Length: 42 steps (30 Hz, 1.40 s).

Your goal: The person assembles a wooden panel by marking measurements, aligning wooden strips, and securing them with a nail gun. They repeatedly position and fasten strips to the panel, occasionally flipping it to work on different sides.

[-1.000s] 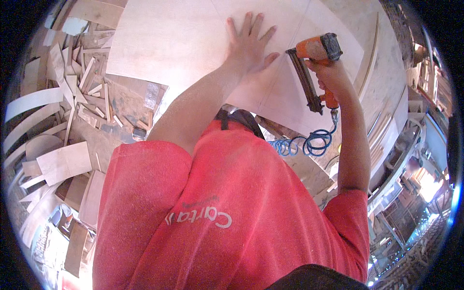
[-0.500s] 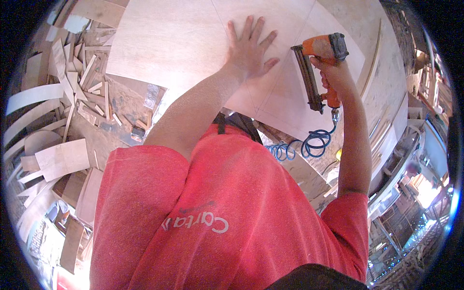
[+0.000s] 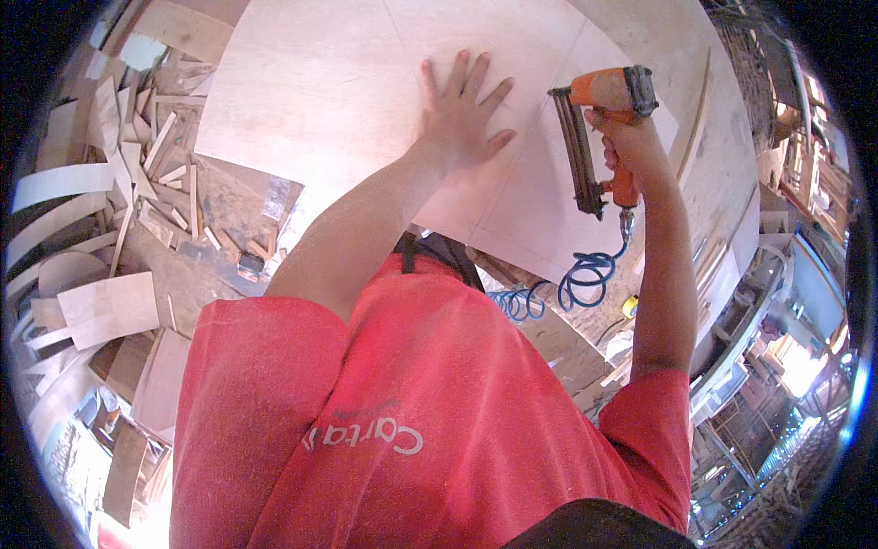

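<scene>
L hand (image 3: 462, 114) flat on plywood sheet (image 3: 311, 91), fingers spread wide, palm down; looks like it's there to pin the panel so it won't shift or lift. Holds nothing, just presses.

R hand (image 3: 631, 146) wrapped tight round the grip of an orange pneumatic nail gun (image 3: 594, 137). Gun sits just right of the L hand, apart from it, not touching. Dark magazine slants down toward the person, orange body up top near the panel. Nose tip hard to make out; can't tell if it's touching the wood. Trigger finger not visible either.

Blue coiled air hose (image 3: 572, 288) drops from the base of the grip and curls over the panel's near edge, slack, prob. so the gun can move freely.

Thin pencil lines (image 3: 498, 197) cross the sheet near both hands, likely layout marks.

Wood offcuts (image 3: 151, 174) and curved strips piled to the left, well apart from the hands. Red shirt (image 3: 412, 412) fills the lower view.
</scene>
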### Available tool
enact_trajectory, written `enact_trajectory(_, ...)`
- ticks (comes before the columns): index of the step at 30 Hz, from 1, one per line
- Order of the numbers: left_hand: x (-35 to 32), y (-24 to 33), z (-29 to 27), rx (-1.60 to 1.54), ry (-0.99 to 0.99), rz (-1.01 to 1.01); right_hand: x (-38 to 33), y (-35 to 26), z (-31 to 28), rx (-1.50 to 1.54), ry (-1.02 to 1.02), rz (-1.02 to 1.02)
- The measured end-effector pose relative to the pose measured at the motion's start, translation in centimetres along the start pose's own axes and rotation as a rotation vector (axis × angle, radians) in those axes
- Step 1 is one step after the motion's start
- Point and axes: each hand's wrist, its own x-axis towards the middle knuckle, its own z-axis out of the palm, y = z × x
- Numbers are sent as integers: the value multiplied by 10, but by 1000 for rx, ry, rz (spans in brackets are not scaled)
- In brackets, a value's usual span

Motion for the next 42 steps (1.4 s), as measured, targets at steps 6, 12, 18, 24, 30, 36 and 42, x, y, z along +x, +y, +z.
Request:
enact_trajectory(6,4,4,-19,63,-177,-23,28,-4,-10,-5,33,1)
enact_trajectory(12,-1,0,-16,38,-133,-19,35,-5,-9,45,23,22)
enact_trajectory(18,-1,0,-14,-33,-118,-16,33,1,-11,10,17,-26)
enact_trajectory(24,2,0,-19,-41,-56,7,-6,-48,-4,124,-35,-107)
enact_trajectory(30,5,13,-22,-9,-137,16,49,10,2,-125,179,-127)
enact_trajectory(36,22,14,-17,-33,-40,40,52,10,5,-174,183,-96)
enact_trajectory(42,64,8,-16,11,-95,-38,18,-33,4,250,-3,-137)
